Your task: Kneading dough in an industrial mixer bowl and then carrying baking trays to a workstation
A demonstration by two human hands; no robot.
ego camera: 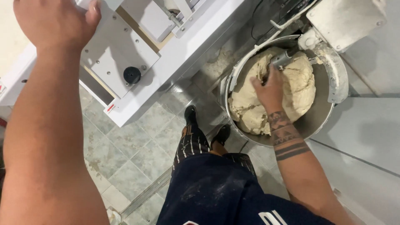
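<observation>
Grey-green tiled floor (137, 154) here, kinda grubby with flour in the grout, and machines crowded in on both sides. On the person's right there's a big round stainless steel mixer bowl (321, 116) sitting low near the floor, with a huge lump of pale beige dough (254, 104) filling most of it. The metal dough hook (282, 59) of the mixer pokes down into the top of that lump, and a white curved guard (336, 75) runs along the bowl's far rim.

The right hand (270, 89) is down in the bowl, fingers dug into the dough just beside the hook, so it's gripping dough, though I can't tell how tightly. The forearm has dark band tattoos near the wrist.

The left hand (56, 21) is way off on the other side, well apart from the right, resting palm-down on the top of a white boxy metal machine (166, 66) with a black round knob (132, 75) on its plate. Fingers look spread, not holding anything.

Person's in dark floury shorts (208, 187) and black shoes (190, 114).
</observation>
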